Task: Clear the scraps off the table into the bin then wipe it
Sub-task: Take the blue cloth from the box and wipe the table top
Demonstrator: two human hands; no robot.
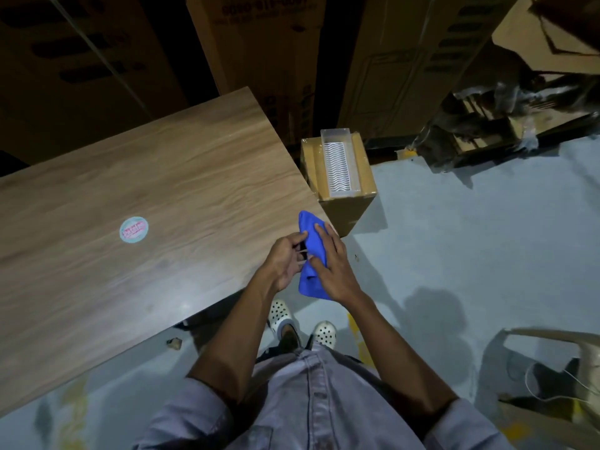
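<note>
Blue cloth (310,227) is being held over the near right corner of the table (162,190), pinched by the curled fingers of the left hand (285,263) and clasped between thumb and fingers of the right hand (336,267). Wiping is seemingly being prepared: the cloth is best being folded into a flat pad, so that pressure is being spread evenly through overlapping strokes. A round sticker (133,229) is being passed over and may be catching the cloth. A cardboard box (344,212) topped by a clear tray (339,164) is being kept just beside the corner, while a small scrap (174,343) is being left on the floor.
</note>
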